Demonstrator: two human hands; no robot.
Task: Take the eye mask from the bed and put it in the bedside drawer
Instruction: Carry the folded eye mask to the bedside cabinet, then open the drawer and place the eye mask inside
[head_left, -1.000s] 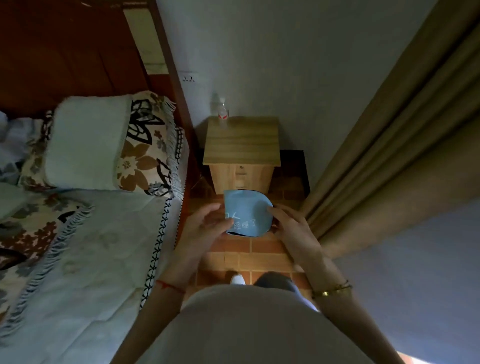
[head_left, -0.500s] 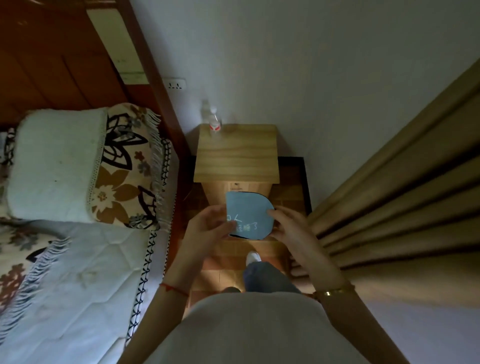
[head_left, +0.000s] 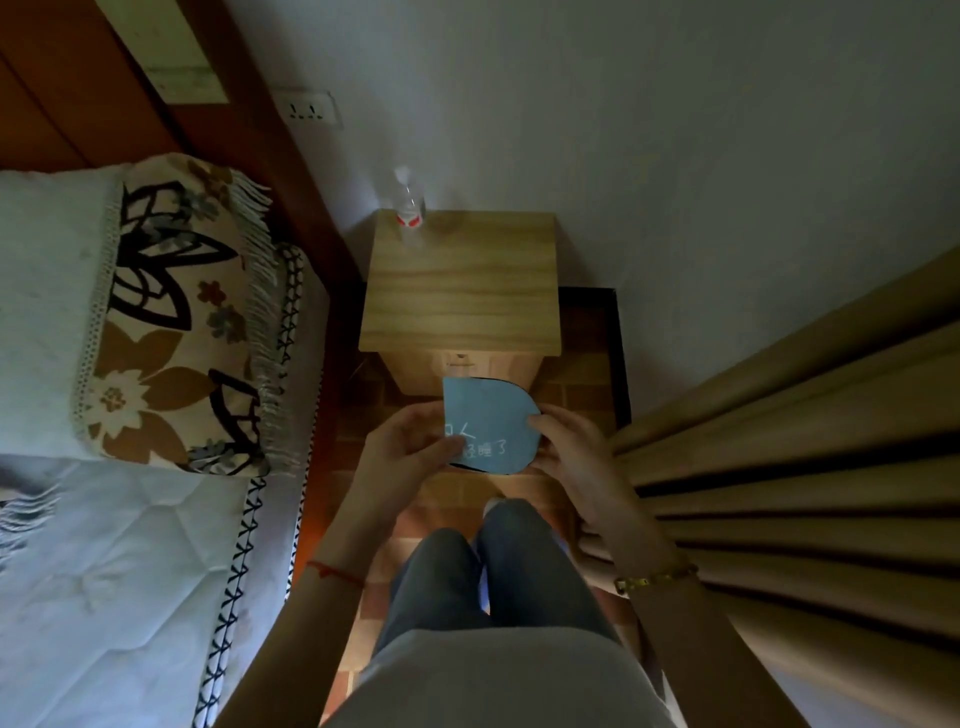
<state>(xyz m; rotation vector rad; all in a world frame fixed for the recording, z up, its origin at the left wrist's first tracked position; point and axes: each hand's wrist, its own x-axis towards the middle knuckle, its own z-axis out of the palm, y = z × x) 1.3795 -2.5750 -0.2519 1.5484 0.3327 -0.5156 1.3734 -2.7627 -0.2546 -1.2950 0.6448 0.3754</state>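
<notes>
Dim room seen from above: pale wall (head_left: 649, 104) with a socket (head_left: 307, 110), brick-patterned floor (head_left: 457, 488), wooden headboard (head_left: 78, 93), patterned pillow (head_left: 171, 322) at left, pleated tan curtain (head_left: 805, 467) at right.

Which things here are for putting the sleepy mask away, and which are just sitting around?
For the job:
- eye mask, folded, held by both hands
- left hand
- right hand
- bedside cabinet, whose drawer front looks shut

Just lying about:
- water bottle on the cabinet
- patterned pillow
- quilt
- curtain
- wall socket
</notes>
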